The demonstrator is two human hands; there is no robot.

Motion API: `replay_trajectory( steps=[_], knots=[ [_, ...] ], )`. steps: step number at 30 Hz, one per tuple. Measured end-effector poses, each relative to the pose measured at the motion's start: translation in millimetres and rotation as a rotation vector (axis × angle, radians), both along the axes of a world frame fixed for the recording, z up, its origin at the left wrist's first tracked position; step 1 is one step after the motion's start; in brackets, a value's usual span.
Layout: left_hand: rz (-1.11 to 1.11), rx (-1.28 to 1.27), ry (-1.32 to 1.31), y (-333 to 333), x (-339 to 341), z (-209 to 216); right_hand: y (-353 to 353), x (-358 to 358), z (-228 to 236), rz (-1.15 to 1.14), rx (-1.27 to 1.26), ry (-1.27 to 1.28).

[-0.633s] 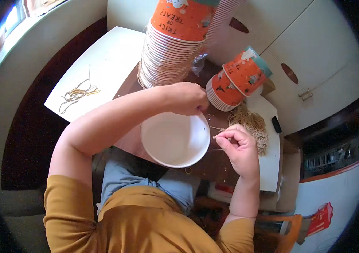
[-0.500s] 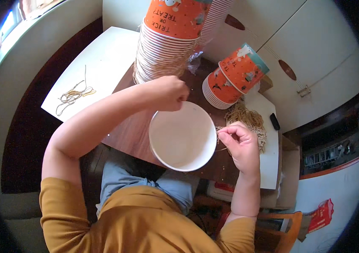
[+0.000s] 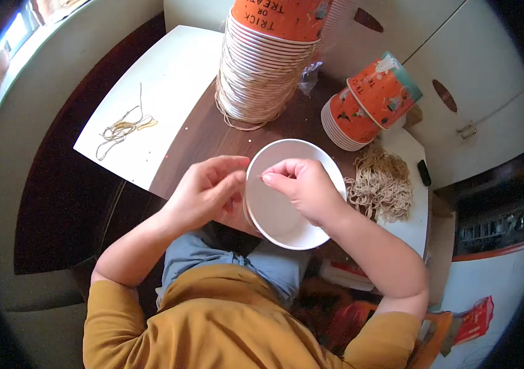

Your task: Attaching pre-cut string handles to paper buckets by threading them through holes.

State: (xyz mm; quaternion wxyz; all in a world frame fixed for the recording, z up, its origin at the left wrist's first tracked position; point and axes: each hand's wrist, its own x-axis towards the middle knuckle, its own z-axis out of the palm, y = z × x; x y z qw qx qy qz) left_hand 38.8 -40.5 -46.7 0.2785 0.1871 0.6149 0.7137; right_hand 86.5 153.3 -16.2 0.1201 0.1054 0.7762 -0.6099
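Note:
A white-lined paper bucket (image 3: pixel 292 209) stands mouth up at the table's front edge, close before me. Over its mouth my right hand (image 3: pixel 308 190) has thumb and forefinger pinched on what looks like the end of a thin cord, barely visible at the fingertips. Beside the bucket's left rim is my left hand (image 3: pixel 206 187), its fingers loosely curled with a gap between thumb and forefinger; nothing shows in it. Just right of the bucket lies a tangled heap of beige cords (image 3: pixel 385 184).
A tall stack of orange-printed buckets (image 3: pixel 265 80), cords hanging around it, stands at the back. A shorter bucket stack (image 3: pixel 366 104) leans to its right. Several loose cords (image 3: pixel 125 129) lie on the white left part of the table (image 3: pixel 182 67). A black object (image 3: pixel 424 173) lies at the right edge.
My right hand has come left from beside the cord heap to over the bucket's mouth. My left hand has drawn back from the far rim to the near left side, its fingers loosened.

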Motion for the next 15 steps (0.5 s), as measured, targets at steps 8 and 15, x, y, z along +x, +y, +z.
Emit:
replay_trajectory(
  steps=[8,15],
  knots=[
    [0.094,-0.197,0.485,9,-31,-12,0,-11,-16,-0.112,0.066,0.067],
    [0.026,-0.200,0.472,10,-36,-8,-4,-16,-18,-0.130,0.026,0.091]
  ],
)
